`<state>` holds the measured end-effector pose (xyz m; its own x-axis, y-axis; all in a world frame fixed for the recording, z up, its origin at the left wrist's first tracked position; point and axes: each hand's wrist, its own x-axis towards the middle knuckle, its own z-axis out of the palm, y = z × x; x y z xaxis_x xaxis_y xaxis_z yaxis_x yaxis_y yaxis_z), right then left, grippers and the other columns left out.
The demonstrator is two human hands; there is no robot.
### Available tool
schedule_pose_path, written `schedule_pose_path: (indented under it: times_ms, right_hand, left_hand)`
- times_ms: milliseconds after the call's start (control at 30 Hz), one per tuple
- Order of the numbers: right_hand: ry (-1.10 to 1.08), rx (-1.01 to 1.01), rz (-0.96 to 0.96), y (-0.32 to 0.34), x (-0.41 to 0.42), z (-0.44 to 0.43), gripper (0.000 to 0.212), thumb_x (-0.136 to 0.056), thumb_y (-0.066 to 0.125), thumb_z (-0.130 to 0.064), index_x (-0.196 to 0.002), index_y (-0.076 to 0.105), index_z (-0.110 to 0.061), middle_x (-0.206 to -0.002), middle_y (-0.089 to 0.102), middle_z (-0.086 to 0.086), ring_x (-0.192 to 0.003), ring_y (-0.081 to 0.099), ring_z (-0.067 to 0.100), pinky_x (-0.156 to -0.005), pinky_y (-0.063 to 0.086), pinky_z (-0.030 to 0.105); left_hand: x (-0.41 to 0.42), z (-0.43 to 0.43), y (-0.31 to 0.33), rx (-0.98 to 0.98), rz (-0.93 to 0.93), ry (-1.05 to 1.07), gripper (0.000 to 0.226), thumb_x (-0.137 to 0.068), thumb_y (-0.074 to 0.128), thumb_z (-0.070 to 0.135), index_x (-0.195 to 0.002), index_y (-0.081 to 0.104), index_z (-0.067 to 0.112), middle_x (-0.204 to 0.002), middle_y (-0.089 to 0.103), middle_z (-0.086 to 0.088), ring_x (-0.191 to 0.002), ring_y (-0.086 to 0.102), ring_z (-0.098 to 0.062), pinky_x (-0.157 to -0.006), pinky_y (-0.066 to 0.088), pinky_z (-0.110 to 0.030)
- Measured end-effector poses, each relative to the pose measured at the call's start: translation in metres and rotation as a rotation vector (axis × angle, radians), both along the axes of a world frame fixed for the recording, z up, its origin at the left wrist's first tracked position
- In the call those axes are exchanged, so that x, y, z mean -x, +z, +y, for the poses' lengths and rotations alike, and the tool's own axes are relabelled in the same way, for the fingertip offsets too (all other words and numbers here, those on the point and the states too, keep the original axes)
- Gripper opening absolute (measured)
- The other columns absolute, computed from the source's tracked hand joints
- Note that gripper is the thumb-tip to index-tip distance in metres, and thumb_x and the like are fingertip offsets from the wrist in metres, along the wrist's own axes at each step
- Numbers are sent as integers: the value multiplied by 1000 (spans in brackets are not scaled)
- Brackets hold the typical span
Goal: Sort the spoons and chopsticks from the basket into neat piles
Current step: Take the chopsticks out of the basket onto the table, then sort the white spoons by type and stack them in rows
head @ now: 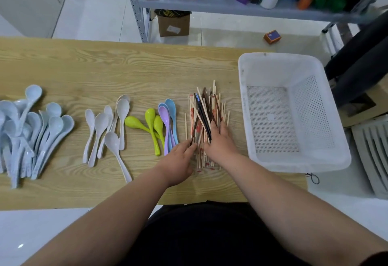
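On the surface: basket (243, 102) empty, spoons (52, 123) grouped | left hand (180, 160) and right hand (220, 141) pinch dark chopsticks (201, 108) | chopstick pile (223, 109) seemingly unsorted

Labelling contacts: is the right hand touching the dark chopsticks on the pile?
Touching. Head view: the dark chopsticks run with their near ends into the right hand, between thumb and fingers, with no gap visible.

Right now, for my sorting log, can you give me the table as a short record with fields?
basket: white, empty, at right end of table
chopsticks: one pile beside basket, dark chopsticks lying on top
spoon groups: pale blue spoons, white spoons, green spoons, purple and blue spoons, in separate groups
left hand: fingertips at pile, grip unclear
right hand: curled on dark chopsticks
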<state>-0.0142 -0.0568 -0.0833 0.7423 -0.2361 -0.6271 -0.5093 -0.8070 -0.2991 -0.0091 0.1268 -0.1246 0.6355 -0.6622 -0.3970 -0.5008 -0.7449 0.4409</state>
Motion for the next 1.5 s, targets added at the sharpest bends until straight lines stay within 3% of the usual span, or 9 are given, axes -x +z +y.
schedule_pose_path:
  times_ms: [233,400,533,667,833,1033,1233,1400,1500]
  right_hand:
    - [119,-60,-48,15,11,-15,72,-101,47,-34,-161,9,-22,-169,1,4,-155,-1,25,-125,16,44]
    - [334,-190,-443,52,41,-43,42,-100,50,-22,-142,52,-20,-143,50,-3,-129,48,11,-106,42,27]
    - [375,-74,-672,61,76,-94,38,-95,55,-26,-131,59,-16,-128,57,0,-120,51,14,-103,42,26]
    - [377,110,-344,49,109,-157,67,-93,37,-63,-151,38,-30,-149,43,1,-140,37,19,-115,33,41]
    - [531,151,-195,47,116,-185,75,-92,7,-68,-143,49,-32,-126,63,-1,-117,56,23,-96,46,40]
    - [575,128,-148,50,115,-186,56,-102,22,-59,-128,58,-26,-117,62,6,-107,57,30,-83,49,41]
    - [602,79,-116,51,118,-194,58,-102,20,-59,-128,57,-23,-118,59,5,-107,56,28,-89,50,46]
    - [589,21,-138,57,115,-191,50,-102,28,-56,-109,62,-21,-101,61,2,-96,59,26,-79,51,42]
    - [592,-46,-227,60,113,-182,42,-103,39,-46,-126,60,-19,-117,62,3,-109,57,24,-86,49,39]
  left_hand:
    - [-4,-18,5,59,-6,79,74,-92,57,21,-157,25,10,-163,20,-18,-148,26,-35,-121,24,-40]
    - [-8,-33,7,28,13,131,77,-89,58,21,-158,25,11,-162,19,-18,-147,26,-37,-119,27,-42]
    - [-8,-47,5,-28,14,215,79,-91,59,27,-159,21,16,-164,15,-15,-147,25,-37,-119,27,-45]
    - [-2,-61,1,-104,23,293,85,-88,64,30,-159,19,18,-165,8,-12,-150,19,-35,-120,27,-43]
    - [8,-76,3,-175,16,354,88,-85,65,37,-159,20,22,-166,4,-10,-152,17,-31,-118,32,-44]
    - [14,-91,11,-271,8,423,85,-88,62,40,-159,19,21,-167,6,-9,-151,20,-31,-117,31,-43]
    - [45,-101,26,-206,-25,514,74,-93,59,33,-157,27,12,-160,29,-13,-144,34,-33,-116,28,-38]
    - [76,-99,54,-100,-18,618,63,-93,56,26,-153,37,17,-149,45,-11,-134,46,-30,-108,40,-40]
    - [100,-92,71,-11,-40,667,55,-93,58,23,-147,46,20,-140,54,-6,-126,52,-26,-102,45,-37]
